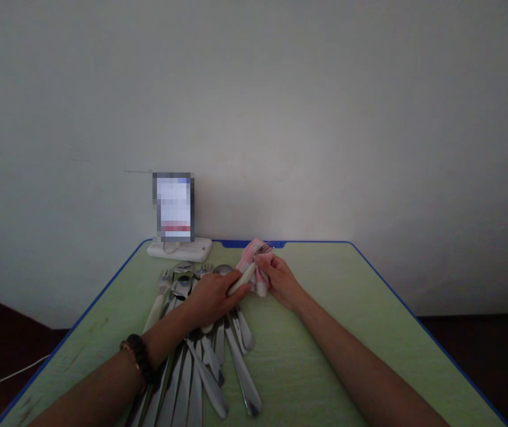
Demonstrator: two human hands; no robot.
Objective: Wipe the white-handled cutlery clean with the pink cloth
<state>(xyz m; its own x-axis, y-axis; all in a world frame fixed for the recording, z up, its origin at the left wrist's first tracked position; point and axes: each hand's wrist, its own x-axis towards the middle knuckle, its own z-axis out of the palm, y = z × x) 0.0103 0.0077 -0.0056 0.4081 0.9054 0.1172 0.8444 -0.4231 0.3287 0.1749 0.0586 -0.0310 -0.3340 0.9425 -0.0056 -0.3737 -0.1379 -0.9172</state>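
Observation:
A fork with a pale handle [244,279] is tilted up between my two hands, its tines pointing to the far right. My left hand [215,295] grips the handle's lower end, closed around it. With my right hand [279,277] I pinch a pink and white cloth [248,256] against the fork just below the tines. The cloth lies behind and around the fork's neck. Beneath my left forearm spreads a pile of metal spoons, forks and knives [187,379], partly hidden by the arm. Another pale-handled fork [158,299] lies at the pile's left edge.
A device with a blurred lit screen [174,206] stands on a white base [198,249] at the table's back left. The green table [325,356] has a blue edge and meets a plain wall [325,118]. A pale cable [9,375] runs at the lower left.

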